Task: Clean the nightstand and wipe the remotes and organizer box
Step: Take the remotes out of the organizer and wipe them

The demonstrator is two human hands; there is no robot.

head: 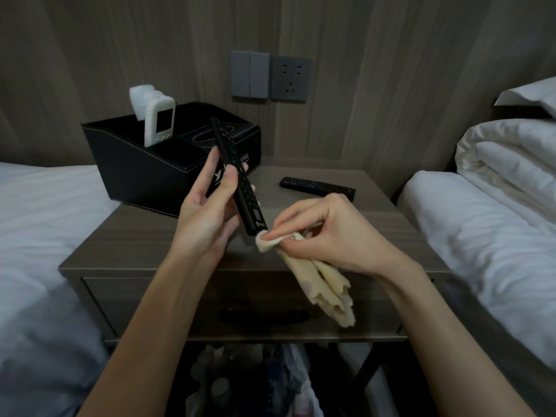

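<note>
My left hand (210, 206) grips a long black remote (233, 164) tilted on edge above the nightstand (156, 236). My right hand (331, 233) pinches a beige cloth (319, 281) and presses its bunched end against the remote's near end. The rest of the cloth hangs down over the drawer front. A second black remote (316, 186) lies flat at the back right of the nightstand top. The black organizer box (144, 170) stands at the back left, with a white remote (158, 118) upright in one of its compartments.
Beds with white linen flank the nightstand, the left bed (39, 236) and the right bed (487, 236), with a folded duvet (511, 155) at the right. Wall switches (249, 74) and a socket (290, 78) sit above. Bags and bottles (255, 383) fill the space under the nightstand.
</note>
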